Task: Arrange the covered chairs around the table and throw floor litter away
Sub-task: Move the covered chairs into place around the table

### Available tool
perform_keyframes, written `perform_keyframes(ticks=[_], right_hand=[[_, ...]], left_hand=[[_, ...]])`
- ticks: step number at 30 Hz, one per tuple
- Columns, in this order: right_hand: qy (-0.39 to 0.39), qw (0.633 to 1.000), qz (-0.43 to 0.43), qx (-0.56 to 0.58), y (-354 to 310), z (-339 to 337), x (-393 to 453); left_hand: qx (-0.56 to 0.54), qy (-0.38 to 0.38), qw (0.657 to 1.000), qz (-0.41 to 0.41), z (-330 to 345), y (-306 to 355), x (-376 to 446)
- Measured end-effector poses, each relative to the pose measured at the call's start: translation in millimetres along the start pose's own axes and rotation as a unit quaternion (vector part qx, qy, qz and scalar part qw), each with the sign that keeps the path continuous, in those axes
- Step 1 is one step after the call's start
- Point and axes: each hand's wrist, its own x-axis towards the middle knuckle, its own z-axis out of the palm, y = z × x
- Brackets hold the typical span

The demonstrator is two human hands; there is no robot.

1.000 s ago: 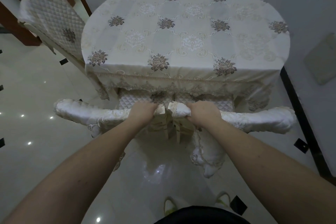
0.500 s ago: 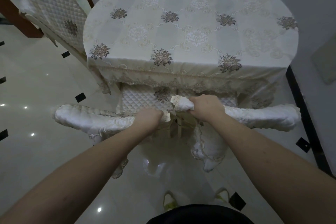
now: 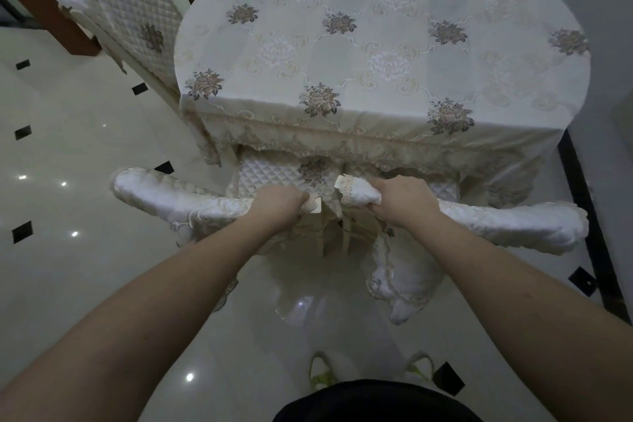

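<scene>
left hand [image 3: 279,204] and right hand [image 3: 402,197] each grip a chair [image 3: 191,197] top rail. push both level, square under worktop [image 3: 376,44]; mind dangling ties.

Two chairs stand side by side at the table's [image 3: 376,44] near edge, left chair [image 3: 178,199] and right chair [image 3: 507,226], seats tucked under. A third chair [image 3: 126,7] stands at its left edge.

Home dining room, floral-clothed table [image 3: 376,44], quilted covered chairs [image 3: 126,7]; glossy tiled floor [image 3: 68,147]
</scene>
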Motion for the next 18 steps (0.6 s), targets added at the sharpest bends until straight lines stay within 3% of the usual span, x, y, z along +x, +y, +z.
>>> perform_keyframes(ticks=[18], right_hand=[[0.014,1.0,-0.011,0.013,3,2,-1]], left_hand=[[0.019,0.01,0.997,0.07,-15,-10,30]])
